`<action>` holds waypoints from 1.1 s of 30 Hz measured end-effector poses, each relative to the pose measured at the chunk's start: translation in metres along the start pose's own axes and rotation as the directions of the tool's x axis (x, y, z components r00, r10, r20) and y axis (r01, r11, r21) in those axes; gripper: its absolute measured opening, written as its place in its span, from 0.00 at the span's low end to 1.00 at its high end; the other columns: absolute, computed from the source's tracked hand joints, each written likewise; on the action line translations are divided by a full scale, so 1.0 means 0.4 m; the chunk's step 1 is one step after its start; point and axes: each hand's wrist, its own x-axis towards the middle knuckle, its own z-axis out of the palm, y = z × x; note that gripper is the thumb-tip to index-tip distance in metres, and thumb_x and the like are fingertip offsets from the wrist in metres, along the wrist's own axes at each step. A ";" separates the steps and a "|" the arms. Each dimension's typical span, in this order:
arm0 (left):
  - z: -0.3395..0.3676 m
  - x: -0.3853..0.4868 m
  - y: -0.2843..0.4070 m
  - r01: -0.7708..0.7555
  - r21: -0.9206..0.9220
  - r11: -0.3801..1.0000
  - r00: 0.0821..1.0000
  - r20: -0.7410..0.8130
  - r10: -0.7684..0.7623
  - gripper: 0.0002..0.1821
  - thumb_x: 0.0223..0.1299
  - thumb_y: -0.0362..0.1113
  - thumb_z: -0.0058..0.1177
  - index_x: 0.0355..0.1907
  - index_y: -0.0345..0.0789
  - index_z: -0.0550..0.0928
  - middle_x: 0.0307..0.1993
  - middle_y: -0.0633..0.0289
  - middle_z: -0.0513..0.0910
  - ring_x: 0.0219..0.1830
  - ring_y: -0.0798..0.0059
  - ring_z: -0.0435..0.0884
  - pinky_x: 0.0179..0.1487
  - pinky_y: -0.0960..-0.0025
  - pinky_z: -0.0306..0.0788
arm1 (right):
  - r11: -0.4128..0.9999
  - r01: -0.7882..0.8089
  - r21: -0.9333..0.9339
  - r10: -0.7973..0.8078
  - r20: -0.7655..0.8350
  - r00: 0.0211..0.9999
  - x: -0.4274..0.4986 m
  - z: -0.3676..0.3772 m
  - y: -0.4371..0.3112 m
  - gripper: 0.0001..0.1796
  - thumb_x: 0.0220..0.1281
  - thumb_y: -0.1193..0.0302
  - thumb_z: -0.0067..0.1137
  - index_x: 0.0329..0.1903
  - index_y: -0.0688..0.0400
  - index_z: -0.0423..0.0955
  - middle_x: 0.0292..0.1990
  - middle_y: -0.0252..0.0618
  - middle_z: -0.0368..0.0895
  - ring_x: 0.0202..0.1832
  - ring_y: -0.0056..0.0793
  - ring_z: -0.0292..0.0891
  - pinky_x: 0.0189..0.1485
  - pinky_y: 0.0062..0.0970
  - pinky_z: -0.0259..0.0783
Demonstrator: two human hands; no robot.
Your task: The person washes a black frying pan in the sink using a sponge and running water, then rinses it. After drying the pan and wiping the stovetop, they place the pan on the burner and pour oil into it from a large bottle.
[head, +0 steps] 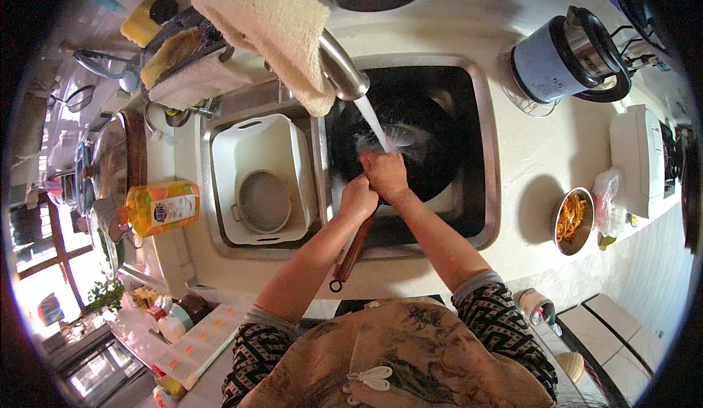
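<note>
A black wok (434,172) lies in the right sink basin, its wooden handle (357,251) resting over the front rim with a ring at the end. Water streams from the metal faucet (345,73) onto my hands and splashes into the wok. My right hand (387,176) is curled under the stream, pressed against my left hand (358,196). The left one is closed like a fist, just above the handle's inner end. Splashing water and the fingers themselves hide whatever may be between them.
A cream towel (263,23) drapes over the faucet. The left basin holds a white plastic tub (222,161) with a round strainer (264,202). Orange dish soap (165,209) stands left. On the right counter are an electric kettle (560,59) and a bowl of orange-brown food (573,224).
</note>
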 end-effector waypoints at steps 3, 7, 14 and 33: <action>0.005 -0.015 0.013 -0.007 0.076 0.997 1.000 0.026 0.005 0.13 0.62 0.39 0.48 0.31 0.29 0.74 0.25 0.46 0.77 0.26 0.49 0.78 0.29 0.52 0.68 | 0.979 -0.102 -0.178 0.054 -0.256 0.965 0.006 -0.058 0.027 0.15 0.59 0.60 0.51 0.44 0.51 0.80 0.28 0.40 0.82 0.48 0.42 0.77 0.49 0.45 0.64; -0.026 -0.052 0.051 0.578 -0.482 0.659 0.802 0.485 -0.349 0.15 0.69 0.44 0.44 0.28 0.37 0.71 0.14 0.70 0.65 0.11 0.83 0.58 0.14 0.72 0.56 | 0.967 -0.069 -0.244 0.022 -0.191 0.981 0.079 -0.096 0.133 0.17 0.63 0.58 0.47 0.47 0.49 0.79 0.37 0.44 0.83 0.38 0.37 0.80 0.49 0.45 0.62; -0.038 -0.050 0.019 0.835 -0.480 -0.270 0.541 0.807 0.239 0.18 0.71 0.51 0.37 0.30 0.42 0.68 0.14 0.77 0.57 0.10 0.90 0.54 0.13 0.82 0.50 | 0.639 -0.194 0.744 0.356 -0.062 0.933 0.102 -0.029 0.257 0.27 0.57 0.45 0.57 0.45 0.56 0.78 0.39 0.48 0.82 0.40 0.48 0.79 0.42 0.38 0.73; 0.128 0.204 0.000 0.703 -0.679 0.211 0.683 0.561 -0.469 0.26 0.69 0.61 0.33 0.38 0.39 0.72 0.19 0.63 0.74 0.13 0.79 0.66 0.13 0.75 0.57 | 0.812 -0.412 0.414 0.510 -0.158 0.846 0.098 -0.014 0.183 0.16 0.57 0.58 0.60 0.29 0.60 0.77 0.29 0.50 0.81 0.35 0.50 0.79 0.35 0.38 0.73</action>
